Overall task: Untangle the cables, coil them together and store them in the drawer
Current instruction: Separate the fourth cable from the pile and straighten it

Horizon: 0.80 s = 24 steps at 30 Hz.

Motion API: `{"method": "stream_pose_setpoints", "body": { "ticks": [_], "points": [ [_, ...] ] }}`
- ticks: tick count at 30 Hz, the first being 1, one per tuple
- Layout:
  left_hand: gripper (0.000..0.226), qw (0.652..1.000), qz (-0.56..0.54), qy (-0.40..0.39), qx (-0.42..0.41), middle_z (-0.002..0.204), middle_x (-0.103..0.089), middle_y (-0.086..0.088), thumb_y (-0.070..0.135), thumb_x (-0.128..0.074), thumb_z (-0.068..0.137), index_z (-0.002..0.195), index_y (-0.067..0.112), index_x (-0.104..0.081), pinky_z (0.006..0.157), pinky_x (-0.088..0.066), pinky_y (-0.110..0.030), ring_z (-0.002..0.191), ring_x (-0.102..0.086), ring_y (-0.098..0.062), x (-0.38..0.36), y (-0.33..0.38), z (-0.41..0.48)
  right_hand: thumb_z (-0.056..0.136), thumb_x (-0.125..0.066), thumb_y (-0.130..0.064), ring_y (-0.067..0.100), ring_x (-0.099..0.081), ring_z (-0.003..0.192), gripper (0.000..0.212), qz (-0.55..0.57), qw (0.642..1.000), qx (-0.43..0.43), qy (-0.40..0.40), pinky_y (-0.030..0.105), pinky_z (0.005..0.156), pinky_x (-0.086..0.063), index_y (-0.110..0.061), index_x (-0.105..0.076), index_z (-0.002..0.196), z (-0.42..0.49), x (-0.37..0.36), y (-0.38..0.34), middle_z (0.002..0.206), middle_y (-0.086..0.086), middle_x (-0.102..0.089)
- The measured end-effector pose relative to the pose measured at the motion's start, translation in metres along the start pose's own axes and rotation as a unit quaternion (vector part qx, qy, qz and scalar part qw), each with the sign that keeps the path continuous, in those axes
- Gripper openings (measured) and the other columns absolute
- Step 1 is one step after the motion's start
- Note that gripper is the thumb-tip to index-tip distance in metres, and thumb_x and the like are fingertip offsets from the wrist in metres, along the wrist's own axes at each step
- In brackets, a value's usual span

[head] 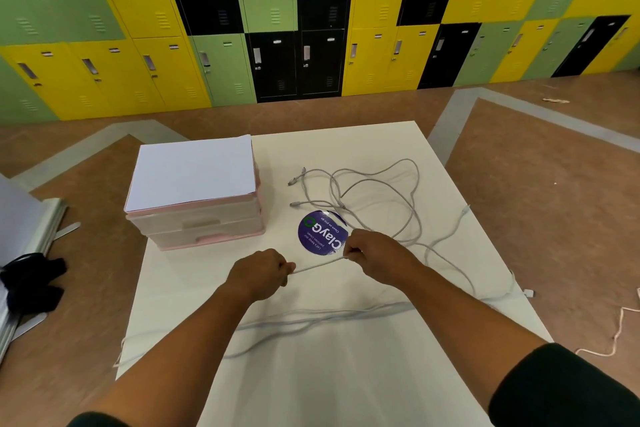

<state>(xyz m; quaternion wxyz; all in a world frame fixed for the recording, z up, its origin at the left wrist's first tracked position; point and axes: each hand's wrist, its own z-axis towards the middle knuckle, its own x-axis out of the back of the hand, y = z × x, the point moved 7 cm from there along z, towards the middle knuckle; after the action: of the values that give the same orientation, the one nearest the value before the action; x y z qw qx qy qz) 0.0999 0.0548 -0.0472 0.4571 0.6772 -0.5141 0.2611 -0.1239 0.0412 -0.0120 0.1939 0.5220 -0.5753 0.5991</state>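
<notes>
- head view: the left hand [263, 270] was curled up tight, thumb and fingers pinching one end of a short, taut stretch of grey cable [318, 265]
- the right hand [374, 256] was curled too and gripped the other end, so that bit ran straight from one set of fingers to the other, over the white table [346, 385]
- the rest of the cables [374, 191] sat in loose tangled loops beyond the right fingers, a few plug ends pointing left; more strands trailed across the table nearer than both hands, under the forearms
- the drawer unit [201, 222], pink and see-through, stood beyond and left of the left fingers, drawers looked closed, with a white sheet [194, 173] on top
- a round purple sticker [322, 232] lay just past the fingers, between the two hands
- green, yellow and black lockers [311, 10] were way behind it all
</notes>
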Motion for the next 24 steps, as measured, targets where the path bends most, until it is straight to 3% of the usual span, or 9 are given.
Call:
{"method": "stream_pose_setpoints", "body": {
  "ticks": [5, 8, 11, 14, 18, 24],
  "points": [
    [0.025, 0.998, -0.042, -0.038, 0.007, 0.098, -0.072, 0.0, 0.032, -0.049, 0.1, 0.092, 0.019, -0.069, 0.083, -0.054, -0.036, 0.086, -0.067, -0.018, -0.017, -0.008, 0.004, 0.097, -0.056, -0.027, 0.013, -0.059, 0.092, 0.009, -0.001, 0.999, -0.033, -0.03, 0.025, 0.074, -0.047, -0.023, -0.064, 0.097, 0.002, -0.013, 0.0, 0.105, -0.004, -0.067],
    [0.023, 0.991, -0.121, -0.048, -0.028, 0.087, -0.069, 0.002, 0.021, -0.047, 0.101, 0.089, 0.019, -0.066, 0.067, -0.051, -0.026, 0.074, -0.065, -0.012, -0.022, 0.014, 0.001, 0.098, -0.056, -0.027, 0.014, -0.059, 0.094, 0.012, -0.004, 0.999, -0.028, -0.034, 0.022, 0.07, -0.042, -0.021, -0.065, 0.102, 0.003, -0.019, -0.007, 0.107, -0.003, -0.067],
    [0.025, 0.985, -0.154, -0.032, -0.078, 0.082, -0.064, 0.008, 0.024, -0.045, 0.103, 0.093, 0.019, -0.068, 0.065, -0.044, -0.021, 0.073, -0.06, -0.009, -0.02, 0.045, -0.005, 0.098, -0.055, -0.029, 0.015, -0.06, 0.096, 0.015, -0.002, 0.999, -0.026, -0.031, 0.025, 0.073, -0.047, -0.02, -0.065, 0.104, 0.006, -0.022, -0.015, 0.107, -0.001, -0.067],
    [0.024, 0.985, -0.127, 0.004, -0.116, 0.094, -0.068, 0.005, 0.033, -0.049, 0.101, 0.099, 0.02, -0.069, 0.066, -0.046, -0.023, 0.081, -0.06, -0.012, -0.017, 0.058, -0.009, 0.098, -0.055, -0.031, 0.014, -0.06, 0.095, 0.017, 0.007, 0.999, -0.022, -0.029, 0.025, 0.074, -0.048, -0.02, -0.066, 0.105, 0.007, -0.02, -0.017, 0.108, -0.002, -0.068],
    [0.02, 0.983, -0.106, 0.039, -0.144, 0.096, -0.071, 0.008, 0.031, -0.052, 0.1, 0.094, 0.025, -0.071, 0.062, -0.038, -0.018, 0.081, -0.06, -0.011, -0.009, 0.06, -0.012, 0.098, -0.056, -0.033, 0.01, -0.059, 0.087, 0.017, 0.031, 0.998, -0.021, -0.045, 0.027, 0.074, -0.05, -0.022, -0.068, 0.1, 0.004, -0.015, -0.013, 0.097, -0.007, -0.066],
    [0.024, 0.986, -0.097, 0.044, -0.13, 0.082, -0.063, 0.014, 0.03, -0.05, 0.101, 0.082, 0.03, -0.065, 0.058, -0.033, -0.017, 0.07, -0.054, -0.005, 0.004, 0.051, -0.013, 0.099, -0.056, -0.027, 0.007, -0.056, 0.086, 0.019, 0.045, 0.998, -0.046, -0.02, 0.015, 0.069, -0.039, -0.019, -0.072, 0.107, 0.0, 0.002, 0.007, 0.097, -0.01, -0.066]
  ]
}}
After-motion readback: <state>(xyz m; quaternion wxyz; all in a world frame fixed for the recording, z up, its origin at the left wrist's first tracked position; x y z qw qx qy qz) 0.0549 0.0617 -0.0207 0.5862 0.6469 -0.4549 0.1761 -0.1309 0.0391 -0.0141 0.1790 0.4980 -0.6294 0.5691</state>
